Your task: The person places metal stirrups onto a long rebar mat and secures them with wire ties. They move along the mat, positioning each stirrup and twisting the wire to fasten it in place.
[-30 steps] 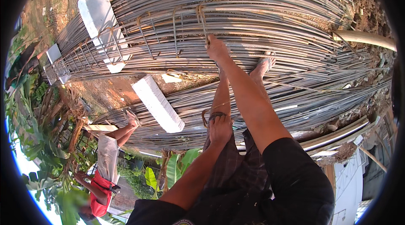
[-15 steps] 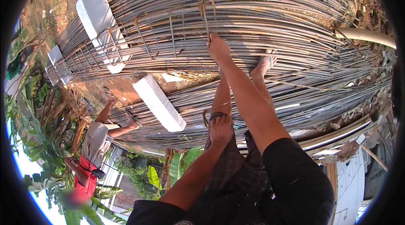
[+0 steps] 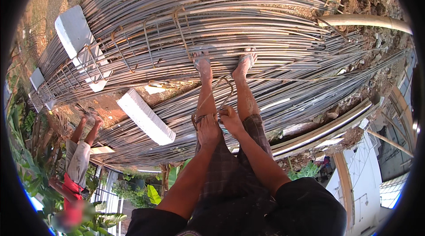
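Observation:
A rusty bent-steel stirrup [image 3: 231,89] is held in front of my legs, its rectangular loop tilted. My left hand [image 3: 208,132] is closed round its near-left part by my thigh. My right hand [image 3: 231,122] grips its right side close beside the left hand; the fingers of both partly hide the bar. Whether one stirrup or more is in the hands, I cannot tell. Beyond my feet lies a long rebar cage [image 3: 147,43], with upright stirrups spaced along its bars. The cage's nearest stirrup [image 3: 182,28] stands left of my feet.
Long steel rods [image 3: 265,28] cover the ground under my sandalled feet. White blocks [image 3: 146,116] lie across them at left, another white block [image 3: 82,41] under the cage. A person in red [image 3: 73,187] stands at lower left. A bamboo pole [image 3: 367,21] lies at far right.
My right hand has left the cage's end stirrup and come back to the stirrup by my left hand. The cage now appears farther left in view. The other person's legs have shifted.

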A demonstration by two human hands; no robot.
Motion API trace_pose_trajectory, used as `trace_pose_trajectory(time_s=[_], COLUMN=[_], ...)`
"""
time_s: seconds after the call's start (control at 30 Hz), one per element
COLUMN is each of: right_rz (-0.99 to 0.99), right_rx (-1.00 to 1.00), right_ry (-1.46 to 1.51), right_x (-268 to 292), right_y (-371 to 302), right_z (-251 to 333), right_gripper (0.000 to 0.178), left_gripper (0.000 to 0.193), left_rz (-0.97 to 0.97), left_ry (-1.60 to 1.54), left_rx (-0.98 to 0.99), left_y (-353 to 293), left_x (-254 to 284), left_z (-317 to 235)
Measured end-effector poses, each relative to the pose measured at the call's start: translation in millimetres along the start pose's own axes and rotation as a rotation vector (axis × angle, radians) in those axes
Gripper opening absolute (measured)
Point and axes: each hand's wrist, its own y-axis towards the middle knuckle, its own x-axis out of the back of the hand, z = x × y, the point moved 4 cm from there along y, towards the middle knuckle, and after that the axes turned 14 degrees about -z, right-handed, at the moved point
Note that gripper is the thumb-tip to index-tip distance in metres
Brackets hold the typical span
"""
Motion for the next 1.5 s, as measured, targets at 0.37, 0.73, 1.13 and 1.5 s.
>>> trace_pose_trajectory(time_s=[0.37,0.73,1.13,1.5], right_rz=[-0.548,-0.871,-0.7,-0.412], right_rx=[0.256,0.26,0.412,0.251], right_ry=[0.382,-0.332,-0.724,-0.291], right_x=[95.2,297.9,232.5,208.6], right_y=[56.2,243.8,249.9,250.1], right_z=[62.4,205.3,250.3,249.4], right_gripper=[0.025,0.032,0.027,0.02], left_gripper=[0.065,0.058,0.053,0.05], left_rz=[-0.064,0.016,0.013,-0.01], left_ry=[0.075,0.073,0.027,0.067], left_rx=[-0.149,-0.129,-0.065,-0.096], left_y=[6.1,1.5,0.4,4.2], left_x=[4.5,-10.0,-12.2,-8.7], left_z=[-25.2,-13.2,-8.7,-4.9])
